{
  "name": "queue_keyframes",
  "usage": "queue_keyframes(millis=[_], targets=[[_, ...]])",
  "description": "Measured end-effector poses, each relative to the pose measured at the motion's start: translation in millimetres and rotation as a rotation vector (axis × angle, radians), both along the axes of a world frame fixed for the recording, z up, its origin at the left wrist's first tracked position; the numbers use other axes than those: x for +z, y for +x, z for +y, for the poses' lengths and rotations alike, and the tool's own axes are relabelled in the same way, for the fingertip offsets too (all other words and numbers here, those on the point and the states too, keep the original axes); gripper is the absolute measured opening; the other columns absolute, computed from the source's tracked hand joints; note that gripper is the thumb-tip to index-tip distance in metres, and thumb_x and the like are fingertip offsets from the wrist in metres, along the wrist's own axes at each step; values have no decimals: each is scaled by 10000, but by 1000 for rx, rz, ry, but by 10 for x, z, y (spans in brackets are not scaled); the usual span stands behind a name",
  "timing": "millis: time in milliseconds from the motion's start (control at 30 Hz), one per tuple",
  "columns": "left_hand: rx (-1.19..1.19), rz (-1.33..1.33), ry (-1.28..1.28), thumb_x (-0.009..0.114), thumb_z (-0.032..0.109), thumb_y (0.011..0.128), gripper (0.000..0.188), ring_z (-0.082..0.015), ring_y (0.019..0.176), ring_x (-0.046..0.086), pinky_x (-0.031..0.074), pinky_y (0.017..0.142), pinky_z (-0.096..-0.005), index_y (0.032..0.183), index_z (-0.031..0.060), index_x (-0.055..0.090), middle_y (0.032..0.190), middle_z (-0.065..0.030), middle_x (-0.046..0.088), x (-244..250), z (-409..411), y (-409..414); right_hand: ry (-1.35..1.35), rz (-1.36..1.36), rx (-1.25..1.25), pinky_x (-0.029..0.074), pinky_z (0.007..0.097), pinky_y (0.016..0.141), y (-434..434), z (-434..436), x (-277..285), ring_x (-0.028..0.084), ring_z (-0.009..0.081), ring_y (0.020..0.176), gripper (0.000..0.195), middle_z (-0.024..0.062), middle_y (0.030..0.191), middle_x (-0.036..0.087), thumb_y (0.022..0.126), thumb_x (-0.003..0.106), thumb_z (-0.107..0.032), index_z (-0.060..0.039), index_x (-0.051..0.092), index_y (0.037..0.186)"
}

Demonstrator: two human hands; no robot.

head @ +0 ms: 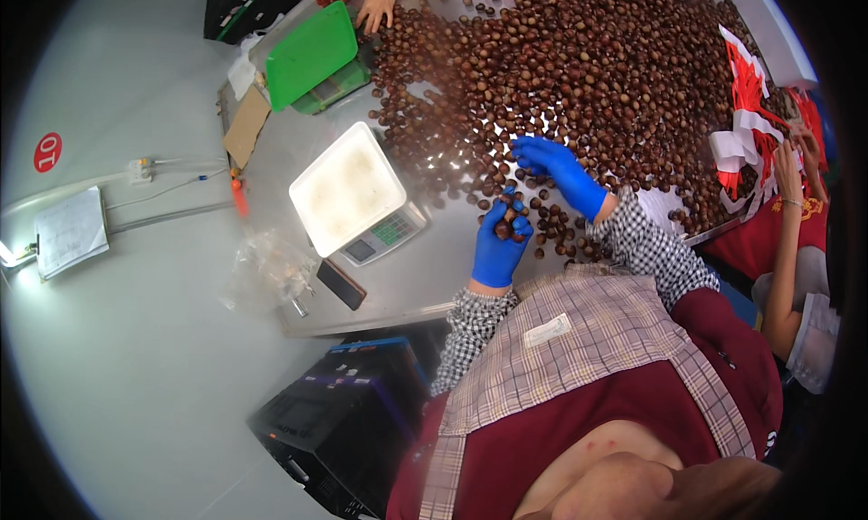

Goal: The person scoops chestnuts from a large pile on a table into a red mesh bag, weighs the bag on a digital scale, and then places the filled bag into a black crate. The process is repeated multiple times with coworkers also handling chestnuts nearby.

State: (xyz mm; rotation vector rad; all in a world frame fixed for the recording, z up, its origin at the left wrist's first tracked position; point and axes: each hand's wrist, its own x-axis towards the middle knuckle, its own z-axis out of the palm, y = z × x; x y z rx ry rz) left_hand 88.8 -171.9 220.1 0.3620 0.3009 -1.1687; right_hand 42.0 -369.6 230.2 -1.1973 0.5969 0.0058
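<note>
My left hand (pixel 498 245), in a blue glove, is closed around several shiny brown nuts (pixel 503 230) that look like chestnuts. To its upper right, my right hand (pixel 563 174), gloved in blue too, reaches over the near edge of a large spread of the same nuts (pixel 583 65), its fingers extended and nothing visibly gripped. A small loose group of nuts (pixel 553 221) lies between my hands and my plaid apron. Left of my hands stands a digital scale (pixel 386 238) with a bare white tray (pixel 349 187) on top.
A smartphone (pixel 340 284) and clear plastic bags (pixel 268 269) lie near the steel table's left edge. Beyond the scale is a green tray (pixel 312 55). Another person's hand (pixel 380 8) touches nuts at the far side. Red mesh bags with white labels (pixel 746 126) lie right, beside a co-worker's arm (pixel 786 249).
</note>
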Motion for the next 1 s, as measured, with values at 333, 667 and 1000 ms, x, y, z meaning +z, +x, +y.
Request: queue_keyframes(millis=[333, 667, 1000], targets=[[109, 7, 24, 543, 266, 1011, 277, -164, 869, 582, 470, 722, -280, 1218, 90, 599, 1082, -57, 638, 130, 217, 280, -1117, -78, 68, 530, 390, 832, 1892, -987, -105, 687, 300, 916, 244, 136, 1015, 719, 909, 640, -255, -83, 738, 1052], [115, 34, 98, 520, 251, 1012, 265, -152, 743, 529, 433, 629, -273, 1206, 91, 604, 932, -39, 586, 132, 282, 571, -1986, 124, 507, 456, 435, 781, 2782, -934, -571, 667, 282, 834, 84, 92, 864, 679, 836, 698, -168, -87, 712, 854], [95, 130, 51, 552, 248, 1001, 308, -158, 805, 557, 484, 678, -278, 1257, 85, 606, 951, -35, 595, 194, 238, 553, -1668, 53, 527, 476, 464, 821, 2642, -1013, -165, 674, 316, 863, 201, 115, 903, 698, 866, 667, -276, -92, 707, 937]])
